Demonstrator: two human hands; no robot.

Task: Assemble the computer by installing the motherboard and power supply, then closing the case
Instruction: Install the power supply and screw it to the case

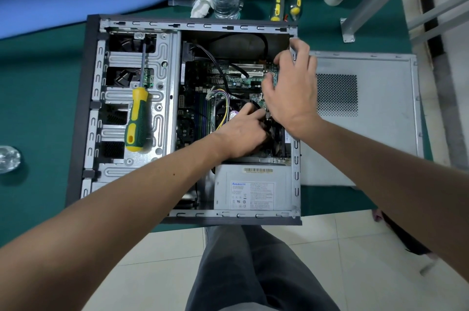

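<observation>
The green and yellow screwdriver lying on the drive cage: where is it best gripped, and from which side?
Judging by its pose, grip the screwdriver around its thick ribbed handle, coming from above. It lies flat on the drive cage, shaft pointing away, handle nearest the person and unobstructed.

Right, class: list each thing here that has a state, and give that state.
Case: open, on its side.
Side panel: off, flat beside case.
Screwdriver: idle on drive cage.
Power supply: inside case.
Left hand: on motherboard.
Right hand: over motherboard.
</observation>
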